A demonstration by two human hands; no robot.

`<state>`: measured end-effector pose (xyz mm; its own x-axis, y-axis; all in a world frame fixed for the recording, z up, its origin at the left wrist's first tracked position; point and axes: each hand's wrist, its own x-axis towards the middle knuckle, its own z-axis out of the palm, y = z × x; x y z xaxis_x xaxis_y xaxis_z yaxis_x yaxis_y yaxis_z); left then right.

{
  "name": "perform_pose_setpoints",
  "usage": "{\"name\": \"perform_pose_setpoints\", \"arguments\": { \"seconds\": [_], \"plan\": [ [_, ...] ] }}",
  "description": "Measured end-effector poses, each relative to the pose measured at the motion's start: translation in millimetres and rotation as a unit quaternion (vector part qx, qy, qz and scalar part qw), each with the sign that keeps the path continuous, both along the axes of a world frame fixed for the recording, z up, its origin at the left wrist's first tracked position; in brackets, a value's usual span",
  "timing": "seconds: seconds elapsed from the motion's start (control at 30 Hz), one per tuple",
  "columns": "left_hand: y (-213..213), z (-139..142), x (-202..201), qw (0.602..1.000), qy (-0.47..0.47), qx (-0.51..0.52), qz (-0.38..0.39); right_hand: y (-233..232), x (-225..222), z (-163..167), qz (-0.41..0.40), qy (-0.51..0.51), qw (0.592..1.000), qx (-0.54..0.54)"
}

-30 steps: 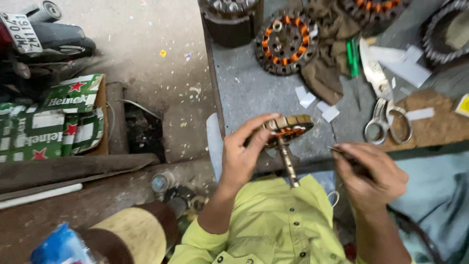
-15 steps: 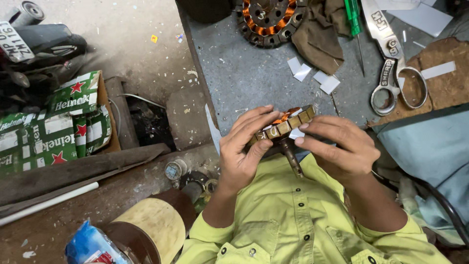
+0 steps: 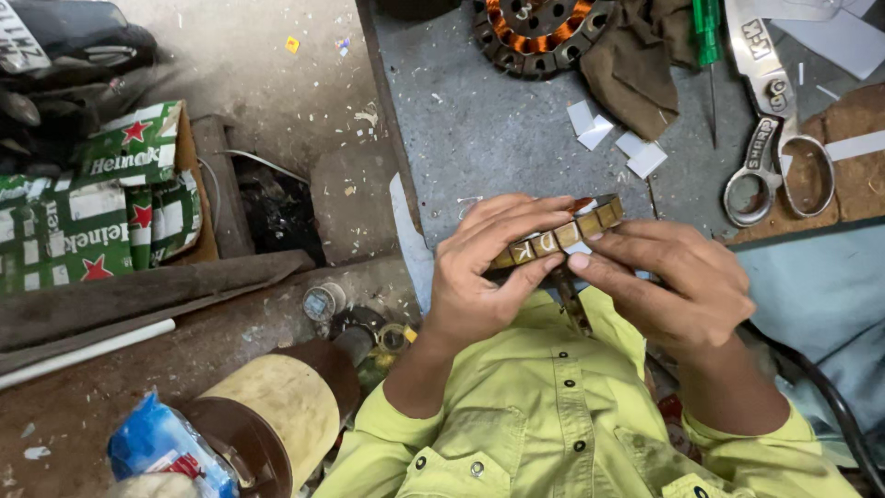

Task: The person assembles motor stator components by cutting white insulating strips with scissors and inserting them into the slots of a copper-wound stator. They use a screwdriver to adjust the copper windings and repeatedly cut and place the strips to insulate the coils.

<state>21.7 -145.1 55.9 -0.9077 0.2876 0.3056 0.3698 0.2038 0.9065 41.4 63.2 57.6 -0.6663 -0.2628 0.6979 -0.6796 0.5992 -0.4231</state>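
Both my hands hold a round motor stator [image 3: 562, 235], seen edge-on, with brown laminated teeth and a metal shaft hanging below it toward my yellow-green shirt. My left hand [image 3: 484, 267] wraps over its left side, fingers across the top. From the right, my right hand [image 3: 668, 277] grips it with the thumb pressing the rim. The stator sits just above the near edge of the grey workbench [image 3: 498, 138].
On the bench lie a second stator with copper windings [image 3: 535, 32], large scissors [image 3: 774, 138], a green screwdriver [image 3: 708, 37], a brown rag [image 3: 636, 69] and white paper slips [image 3: 613, 138]. On the floor at left stand green cartons [image 3: 92, 212], a wooden plank [image 3: 138, 295] and a round stool [image 3: 277, 415].
My right hand has come in from the right and closed on the stator. The view has shifted, so the bench items sit higher in frame.
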Motion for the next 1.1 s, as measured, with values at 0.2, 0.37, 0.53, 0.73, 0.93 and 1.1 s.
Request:
{"name": "perform_pose_setpoints", "arguments": {
  "seconds": [0.2,0.37,0.53,0.73,0.93,1.1],
  "plan": [
    [2.6,1.1,-0.8,0.999,-0.012,0.029,-0.003,4.5,-7.3,2.9,0.018,-0.003,1.0,0.007],
    [4.3,0.8,0.1,0.999,-0.007,0.031,0.003,5.5,-6.8,6.3,0.032,0.0,0.999,0.014],
    [4.4,0.0,1.3,1.0,0.001,0.024,0.008,1.4,4.1,12.1,0.008,0.005,0.996,0.09],
    [4.4,0.0,0.6,1.0,0.008,0.011,0.012,1.6,5.5,13.6,0.015,-0.022,0.996,0.081],
    [2.1,0.8,-0.3,1.0,0.003,0.017,0.001,2.3,5.6,13.8,0.019,-0.042,0.997,0.056],
    [2.0,0.3,-0.9,1.0,0.003,0.014,-0.001,1.9,-5.3,15.1,0.04,-0.058,0.997,0.018]
  ]
}}
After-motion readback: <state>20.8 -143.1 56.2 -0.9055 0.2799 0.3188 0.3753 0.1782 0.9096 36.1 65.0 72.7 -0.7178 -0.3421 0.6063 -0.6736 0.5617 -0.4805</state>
